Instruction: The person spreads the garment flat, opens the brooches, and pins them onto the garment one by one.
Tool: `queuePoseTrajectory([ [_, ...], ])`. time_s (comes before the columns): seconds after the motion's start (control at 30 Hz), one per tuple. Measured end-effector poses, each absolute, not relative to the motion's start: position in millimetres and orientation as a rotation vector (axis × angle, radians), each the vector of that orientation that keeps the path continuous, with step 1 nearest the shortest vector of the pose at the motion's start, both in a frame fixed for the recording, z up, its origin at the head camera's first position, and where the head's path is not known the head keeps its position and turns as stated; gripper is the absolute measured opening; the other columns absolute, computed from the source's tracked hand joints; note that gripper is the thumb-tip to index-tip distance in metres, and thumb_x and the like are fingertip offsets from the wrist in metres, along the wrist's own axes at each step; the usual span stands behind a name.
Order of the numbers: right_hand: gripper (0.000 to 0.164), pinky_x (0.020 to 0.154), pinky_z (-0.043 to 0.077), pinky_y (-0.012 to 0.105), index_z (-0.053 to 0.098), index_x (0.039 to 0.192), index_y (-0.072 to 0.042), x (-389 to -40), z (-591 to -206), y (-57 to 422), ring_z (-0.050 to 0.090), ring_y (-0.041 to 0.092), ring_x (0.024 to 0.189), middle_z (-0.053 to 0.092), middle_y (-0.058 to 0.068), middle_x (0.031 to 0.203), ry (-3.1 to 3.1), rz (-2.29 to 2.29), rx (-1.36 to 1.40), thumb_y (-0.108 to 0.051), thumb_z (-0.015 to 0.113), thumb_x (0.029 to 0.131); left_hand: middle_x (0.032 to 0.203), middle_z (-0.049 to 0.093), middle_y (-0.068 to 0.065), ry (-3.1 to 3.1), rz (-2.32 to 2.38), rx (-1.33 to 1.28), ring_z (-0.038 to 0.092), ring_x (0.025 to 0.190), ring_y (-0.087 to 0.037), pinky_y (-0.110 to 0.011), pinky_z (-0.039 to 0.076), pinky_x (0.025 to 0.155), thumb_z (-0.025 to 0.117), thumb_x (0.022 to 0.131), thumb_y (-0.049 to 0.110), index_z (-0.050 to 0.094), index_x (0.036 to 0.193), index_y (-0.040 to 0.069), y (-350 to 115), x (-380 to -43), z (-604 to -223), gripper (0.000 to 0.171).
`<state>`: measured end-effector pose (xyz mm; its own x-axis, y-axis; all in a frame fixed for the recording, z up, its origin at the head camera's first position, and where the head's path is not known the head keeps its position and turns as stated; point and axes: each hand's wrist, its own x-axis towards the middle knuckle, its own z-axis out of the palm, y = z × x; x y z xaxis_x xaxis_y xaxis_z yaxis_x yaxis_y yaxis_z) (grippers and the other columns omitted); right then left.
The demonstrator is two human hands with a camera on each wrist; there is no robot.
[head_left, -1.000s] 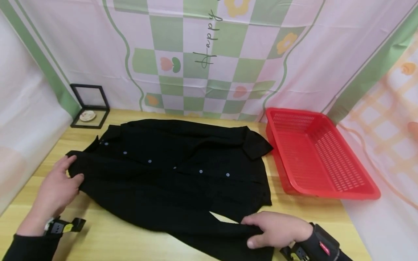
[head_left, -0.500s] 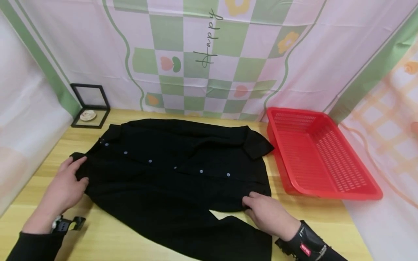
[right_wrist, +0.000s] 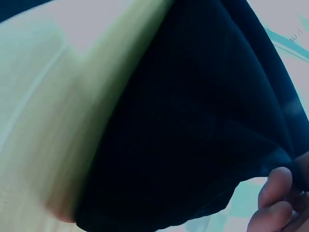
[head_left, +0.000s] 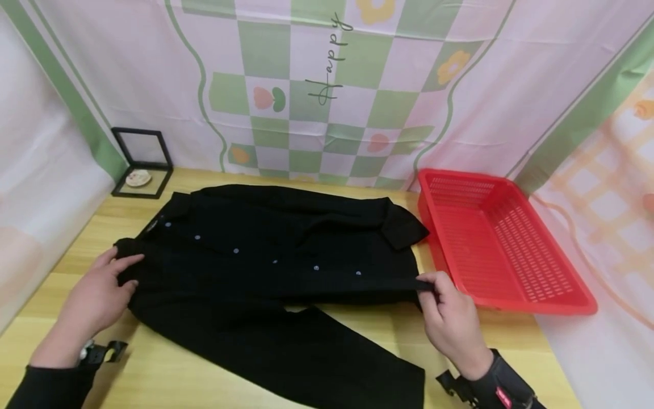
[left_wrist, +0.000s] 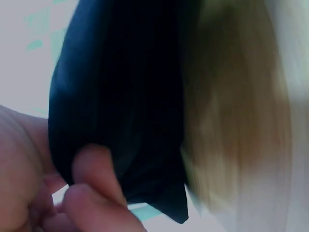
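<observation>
A black button-up shirt [head_left: 230,272] lies spread over the table, collar to the left, with several pale buttons down its front. My left hand [head_left: 97,295] pinches the near shoulder; the left wrist view shows fingers against the dark cloth [left_wrist: 120,106]. At the right, my right hand [head_left: 455,321] grips the hem corner between thumb and fingers and holds that near edge raised. Cloth hangs from the fingers in the right wrist view as a dark sheet [right_wrist: 183,125]. The near sleeve [head_left: 347,363] stretches toward the front of the table, and the far sleeve [head_left: 317,201] lies along the back.
A red plastic basket [head_left: 449,272] stands right of the shirt, close to the right hand. At the back left is an open black frame [head_left: 166,180] with a round pale disc [head_left: 138,178] in it. Patterned curtains [head_left: 327,142] enclose the wooden table [head_left: 179,380].
The right hand has left the near sleeve cuff, taken the hem corner and lifted it up and away from me. The sleeve now lies apart from the hem. The left hand has shifted slightly right.
</observation>
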<state>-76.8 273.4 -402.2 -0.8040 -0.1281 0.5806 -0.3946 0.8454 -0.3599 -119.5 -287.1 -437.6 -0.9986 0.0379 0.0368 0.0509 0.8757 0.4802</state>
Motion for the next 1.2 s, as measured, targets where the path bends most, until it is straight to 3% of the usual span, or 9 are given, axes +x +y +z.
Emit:
queuePoseTrajectory([
  [0.13, 0.020, 0.052, 0.038, 0.025, 0.065, 0.106, -0.009, -78, -399, 275, 0.047, 0.005, 0.056, 0.054, -0.009, 0.072, -2.447, 0.660, 0.350, 0.004, 0.060, 0.092, 0.144, 0.020, -0.047, -3.066, -0.675, -0.119, 0.034, 0.119, -0.067, -0.073, 0.034, 0.091, 0.060, 0.092, 0.002, 0.048, 0.135, -0.013, -286, -122, -438, 0.048],
  [0.23, 0.021, 0.058, 0.041, 0.022, 0.067, 0.099, -0.013, -79, -395, 280, 0.052, 0.006, 0.065, 0.060, -0.007, 0.082, -2.455, 0.675, 0.516, 0.003, 0.060, 0.088, 0.140, 0.022, -0.049, -3.102, -0.607, -0.124, 0.037, 0.116, -0.067, -0.072, 0.037, 0.088, 0.063, 0.091, 0.006, 0.046, 0.136, -0.015, -284, -123, -437, 0.052],
  [0.33, 0.028, 0.065, 0.044, 0.018, 0.067, 0.093, -0.020, -80, -392, 287, 0.055, 0.004, 0.075, 0.061, -0.010, 0.091, -2.524, 0.675, 0.878, 0.004, 0.063, 0.080, 0.122, 0.033, -0.047, -3.146, -0.574, -0.068, 0.053, 0.093, -0.056, -0.064, 0.047, 0.073, 0.064, 0.092, 0.013, 0.045, 0.135, -0.015, -280, -121, -433, 0.055],
  [0.43, 0.032, 0.065, 0.045, 0.016, 0.066, 0.091, -0.026, -76, -394, 291, 0.055, 0.001, 0.076, 0.058, -0.015, 0.093, -2.714, 0.719, 1.256, 0.003, 0.068, 0.078, 0.101, 0.034, -0.034, -3.144, -0.534, 0.023, 0.051, 0.067, -0.039, -0.051, 0.046, 0.055, 0.063, 0.093, 0.016, 0.048, 0.131, -0.012, -270, -116, -427, 0.050],
  [0.53, 0.030, 0.063, 0.046, 0.017, 0.067, 0.089, -0.029, -70, -403, 288, 0.052, -0.002, 0.073, 0.055, -0.018, 0.092, -2.964, 0.743, 1.408, -0.001, 0.072, 0.082, 0.099, 0.036, -0.029, -3.033, -0.499, -0.050, 0.050, 0.061, -0.032, -0.047, 0.044, 0.047, 0.068, 0.089, 0.013, 0.056, 0.124, -0.009, -252, -113, -424, 0.043],
  [0.67, 0.022, 0.058, 0.046, 0.022, 0.064, 0.087, -0.030, -62, -418, 277, 0.049, -0.003, 0.067, 0.050, -0.016, 0.095, -3.197, 0.596, 1.343, -0.012, 0.075, 0.086, 0.110, 0.051, -0.023, -2.916, -0.400, -0.473, 0.060, 0.082, -0.036, -0.052, 0.052, 0.067, 0.078, 0.083, 0.010, 0.067, 0.118, -0.002, -226, -120, -430, 0.039],
  [0.77, 0.023, 0.053, 0.042, 0.022, 0.058, 0.087, -0.028, -57, -426, 267, 0.043, -0.001, 0.061, 0.042, -0.014, 0.090, -3.273, 0.397, 1.234, -0.021, 0.080, 0.084, 0.113, 0.059, -0.015, -2.955, -0.307, -0.770, 0.059, 0.097, -0.035, -0.053, 0.049, 0.082, 0.082, 0.082, 0.014, 0.070, 0.117, 0.003, -210, -127, -437, 0.039],
  [0.97, 0.030, 0.052, 0.043, 0.026, 0.055, 0.087, -0.025, -56, -434, 260, 0.044, 0.002, 0.061, 0.038, -0.012, 0.079, -3.262, 0.239, 1.109, -0.019, 0.083, 0.079, 0.094, 0.058, -0.003, -2.981, -0.209, -0.841, 0.058, 0.083, -0.026, -0.047, 0.050, 0.073, 0.081, 0.082, 0.009, 0.072, 0.100, 0.010, -198, -135, -447, 0.021],
  [1.2, 0.025, 0.050, 0.043, 0.027, 0.056, 0.089, -0.023, -64, -439, 267, 0.047, 0.004, 0.059, 0.042, -0.012, 0.074, -3.250, 0.213, 1.038, -0.009, 0.076, 0.083, 0.083, 0.051, 0.000, -2.909, -0.223, -0.819, 0.054, 0.070, -0.020, -0.041, 0.048, 0.062, 0.075, 0.085, 0.003, 0.071, 0.096, 0.011, -200, -143, -454, 0.014],
])
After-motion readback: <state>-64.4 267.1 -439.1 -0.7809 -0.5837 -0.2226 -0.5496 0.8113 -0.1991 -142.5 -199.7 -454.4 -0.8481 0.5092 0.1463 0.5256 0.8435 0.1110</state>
